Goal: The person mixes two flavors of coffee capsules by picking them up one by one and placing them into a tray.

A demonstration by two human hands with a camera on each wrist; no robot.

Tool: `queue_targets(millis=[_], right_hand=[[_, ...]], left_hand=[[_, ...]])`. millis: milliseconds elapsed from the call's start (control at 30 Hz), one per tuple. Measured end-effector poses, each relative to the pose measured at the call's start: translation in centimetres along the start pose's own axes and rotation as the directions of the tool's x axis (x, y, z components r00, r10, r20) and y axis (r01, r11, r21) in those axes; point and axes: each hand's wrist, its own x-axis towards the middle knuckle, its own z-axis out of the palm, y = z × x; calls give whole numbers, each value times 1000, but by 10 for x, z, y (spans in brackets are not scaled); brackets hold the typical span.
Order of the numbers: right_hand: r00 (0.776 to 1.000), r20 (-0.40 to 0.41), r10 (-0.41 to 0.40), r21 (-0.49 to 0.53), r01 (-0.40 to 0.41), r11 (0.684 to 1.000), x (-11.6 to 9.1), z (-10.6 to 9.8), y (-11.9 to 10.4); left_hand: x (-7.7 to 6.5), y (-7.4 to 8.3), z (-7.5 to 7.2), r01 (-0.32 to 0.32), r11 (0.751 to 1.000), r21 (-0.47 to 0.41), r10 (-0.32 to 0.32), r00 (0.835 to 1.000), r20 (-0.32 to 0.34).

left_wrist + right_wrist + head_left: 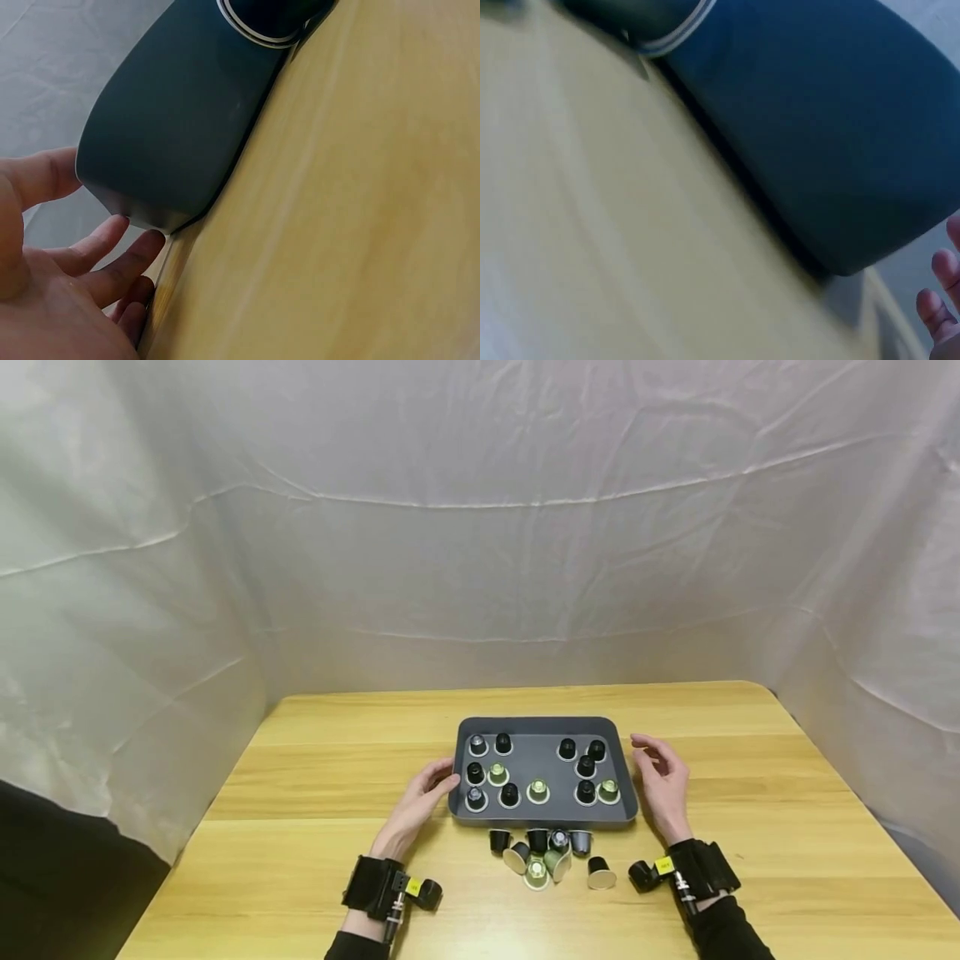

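Your left hand (412, 806) pinches the left edge of the tray (536, 758), thumb on the rim. Your right hand (666, 792) is loose, fingers softly bent, just beside the other end. Between them, on one table (300, 860), the tray has twelve pods (509, 796); eight more lie in front.

Behind the bare left hand (417, 802), a wide black wrist strap (364, 883) carries a rounded black camera (430, 895), a yellow label (413, 886) with dark markings and a slim silvery connector (395, 910). A matching strap (705, 868) sits behind the bare right hand (666, 789). Farther back are black sleeves (727, 931).
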Motion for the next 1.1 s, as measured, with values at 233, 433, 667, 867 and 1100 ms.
queue_targets(millis=[233, 433, 667, 867, 1100], right_hand=[[990, 31, -139, -60, 141, 988, 0, -3, -16], [920, 104, -377, 28, 376, 926, 1, 2, -32], [835, 266, -481, 145, 459, 877, -7, 8, -60], [701, 531, -476, 127, 489, 863, -17, 14, -73], [477, 837, -269, -53, 559, 827, -35, 27, -86]], left_hand=[[1, -1, 1, -4, 1000, -8, 3, 1000, -9], [1, -1, 1, -1, 1000, -6, 1, 1000, -10], [1, -1, 1, 5, 1000, -2, -5, 1000, -12], [1, -1, 1, 8, 1000, 1, -8, 1000, -9], [0, -1, 1, 12, 1000, 0, -12, 1000, -11]])
